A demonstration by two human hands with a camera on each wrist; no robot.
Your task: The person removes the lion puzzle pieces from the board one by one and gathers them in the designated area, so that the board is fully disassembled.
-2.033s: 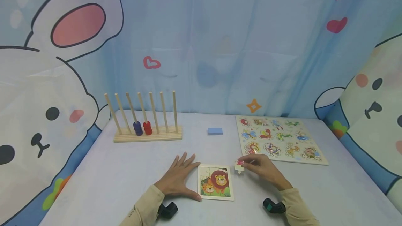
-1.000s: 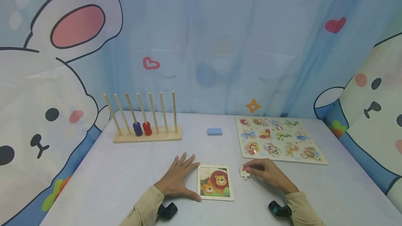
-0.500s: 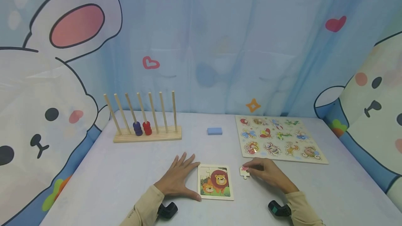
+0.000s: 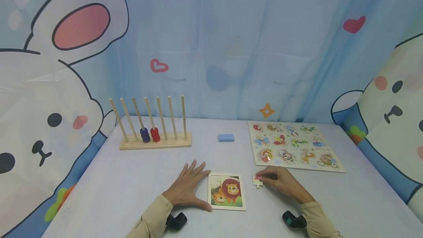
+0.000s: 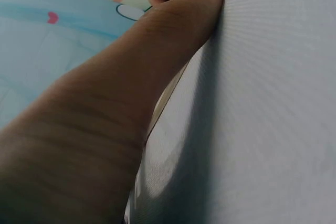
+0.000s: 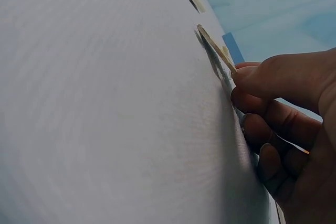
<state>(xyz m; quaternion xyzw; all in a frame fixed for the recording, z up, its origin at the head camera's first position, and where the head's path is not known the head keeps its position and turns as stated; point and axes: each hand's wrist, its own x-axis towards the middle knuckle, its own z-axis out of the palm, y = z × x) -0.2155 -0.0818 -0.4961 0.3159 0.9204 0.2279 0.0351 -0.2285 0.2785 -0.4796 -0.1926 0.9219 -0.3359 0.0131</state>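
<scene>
Head view, with twelve o'clock pointing away from the person, puts the lion puzzle (image 4: pixel 227 192) flat on the bench (image 4: pixel 109 186), a pale frame around a lion and a smaller orange animal. At nine o'clock from it lies the left hand (image 4: pixel 188 188), grasping nothing: its fingers are spread, the index fingertip at the frame's ten o'clock corner and the thumb at its eight o'clock corner. Between two and three o'clock, near the frame but apart from it, the right hand (image 4: pixel 281 181) pinches a puzzle piece (image 4: pixel 257 181) between thumb and index finger; the piece has a pink-red mark near the fingers and a tab at six o'clock. Right wrist view shows that piece almost edge-on, tilted just over the bench, and I cannot tell whether its far end touches. Around the lion puzzle, an insect board (image 4: pixel 299 146) lies at two o'clock, a blue block (image 4: pixel 226 138) at twelve, and a wooden peg stand (image 4: pixel 172 143) at ten, its seven pegs carrying dark blue beads (image 4: pixel 144 135) on one and red beads (image 4: pixel 155 134) on the next toward three o'clock.
</scene>
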